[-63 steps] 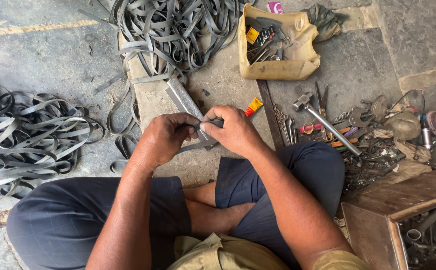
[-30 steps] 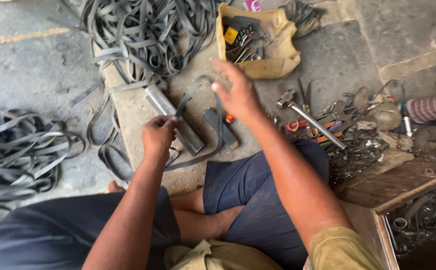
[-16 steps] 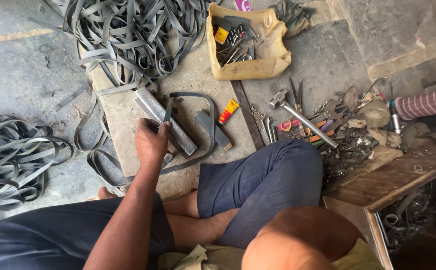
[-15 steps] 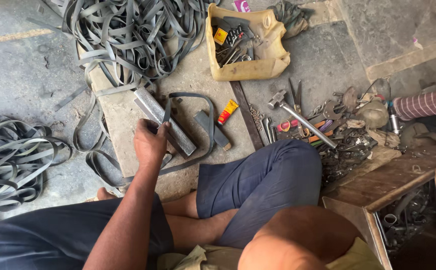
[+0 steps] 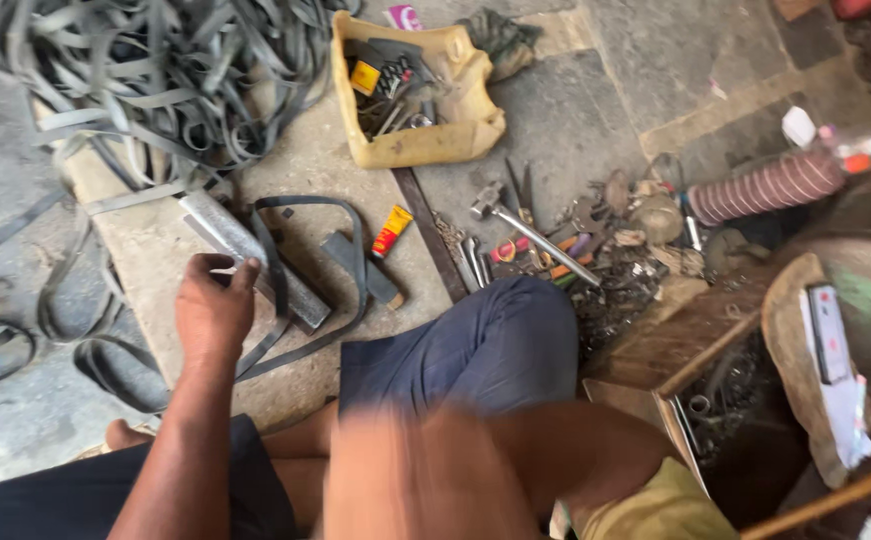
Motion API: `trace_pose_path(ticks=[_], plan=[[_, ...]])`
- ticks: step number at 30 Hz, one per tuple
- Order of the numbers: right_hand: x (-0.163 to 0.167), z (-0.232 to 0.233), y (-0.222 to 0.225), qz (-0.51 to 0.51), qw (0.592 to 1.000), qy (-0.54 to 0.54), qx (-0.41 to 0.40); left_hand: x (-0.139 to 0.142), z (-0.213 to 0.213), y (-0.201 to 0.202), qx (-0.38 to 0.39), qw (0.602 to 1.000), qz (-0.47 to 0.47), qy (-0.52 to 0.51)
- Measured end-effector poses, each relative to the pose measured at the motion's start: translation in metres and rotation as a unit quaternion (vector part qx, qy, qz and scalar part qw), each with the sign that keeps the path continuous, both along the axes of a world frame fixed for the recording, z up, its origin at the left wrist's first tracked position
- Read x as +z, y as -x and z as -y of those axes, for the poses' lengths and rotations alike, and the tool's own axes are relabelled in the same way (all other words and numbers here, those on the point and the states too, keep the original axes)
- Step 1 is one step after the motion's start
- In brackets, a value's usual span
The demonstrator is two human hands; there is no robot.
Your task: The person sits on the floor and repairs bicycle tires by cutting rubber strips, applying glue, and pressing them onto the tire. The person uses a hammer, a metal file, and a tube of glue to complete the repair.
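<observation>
Metal bar (image 5: 256,260) under left hand's (image 5: 211,310) curled fingers; right hand blurred, cannot tell; yellow tube (image 5: 392,230) nearby.

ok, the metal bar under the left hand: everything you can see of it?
The metal bar is a long, flat-sided grey block, dull and scuffed, seemingly steel. It lies flat and diagonal on the concrete slab, its upper end toward the heap of rubber strips. The left hand rests fingertips on its near edge. A dark rubber strip loops across and around it. The right hand is blurred, off it.
</observation>
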State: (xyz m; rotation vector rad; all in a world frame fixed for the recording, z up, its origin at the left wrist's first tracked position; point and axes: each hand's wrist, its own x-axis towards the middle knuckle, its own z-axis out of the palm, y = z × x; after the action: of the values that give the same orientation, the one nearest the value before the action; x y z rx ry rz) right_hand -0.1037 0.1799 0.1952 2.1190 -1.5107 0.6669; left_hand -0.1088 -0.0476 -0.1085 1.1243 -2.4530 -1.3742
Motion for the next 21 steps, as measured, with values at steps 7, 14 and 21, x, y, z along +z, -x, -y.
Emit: trace_pose_path(ticks=[7,14,21], plan=[[-0.148,-0.046,0.19,0.219,0.815,-0.174,-0.507,-0.008,-0.005,0.002,-0.067,0.997,0.029,0.007],[-0.277,-0.173,0.274,0.219,0.517,-0.479,-0.675,-0.014,-0.008,0.0,-0.063,0.992,0.046,-0.094],[-0.284,-0.157,0.283,0.195,0.456,-0.489,-0.718,-0.003,-0.002,0.003,0.017,0.956,0.013,-0.294]])
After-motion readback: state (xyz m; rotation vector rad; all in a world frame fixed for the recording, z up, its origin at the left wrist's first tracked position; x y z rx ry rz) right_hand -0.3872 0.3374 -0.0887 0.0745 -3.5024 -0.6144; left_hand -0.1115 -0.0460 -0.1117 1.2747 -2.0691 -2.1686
